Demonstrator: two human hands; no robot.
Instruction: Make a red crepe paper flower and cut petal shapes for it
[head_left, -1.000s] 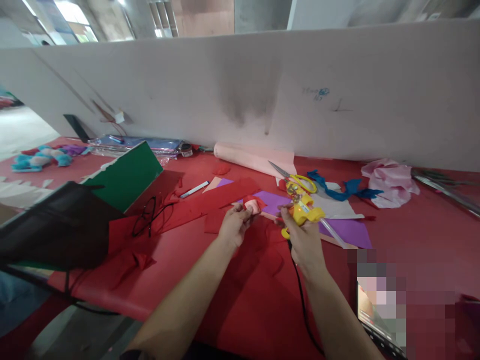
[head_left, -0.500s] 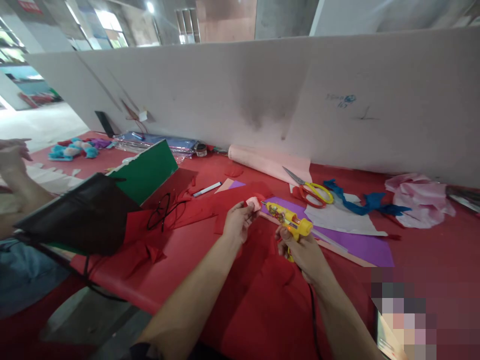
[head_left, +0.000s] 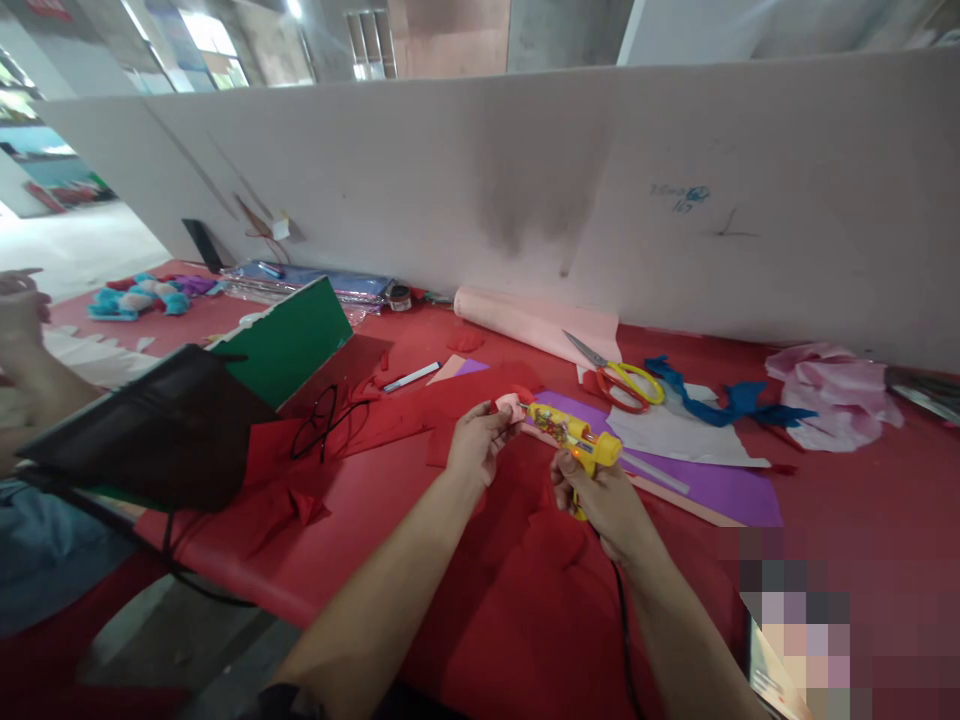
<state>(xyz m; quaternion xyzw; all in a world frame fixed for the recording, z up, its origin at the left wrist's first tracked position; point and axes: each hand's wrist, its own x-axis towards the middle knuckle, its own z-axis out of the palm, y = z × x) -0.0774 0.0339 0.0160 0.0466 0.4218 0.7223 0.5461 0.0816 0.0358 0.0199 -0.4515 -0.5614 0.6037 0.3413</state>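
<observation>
My left hand (head_left: 478,440) pinches a small pale pink piece (head_left: 511,406), which looks like folded paper or cloth. My right hand (head_left: 596,500) grips a yellow hot glue gun (head_left: 574,432) by its handle, a finger near the trigger. An orange light glows on its body, and a clear glue stick (head_left: 656,472) sticks out of its back. The nozzle meets the right edge of the pink piece; whether glue is coming out is too small to tell. Under both hands lies red material (head_left: 517,610). A black cord (head_left: 624,640) runs down from the gun.
Scissors (head_left: 619,380) with red and yellow handles lie beyond the gun, near a blue strip (head_left: 720,405), pink crumpled material (head_left: 829,400) and purple sheets (head_left: 739,495). Left are eyeglasses (head_left: 326,425), a marker (head_left: 411,377), a black bag (head_left: 150,430) and another person's arm (head_left: 49,370). A white partition (head_left: 420,180) stands behind.
The glue gun's nozzle has come into contact with the pink piece, which has turned slightly in my left fingers. The whole view has shifted a little.
</observation>
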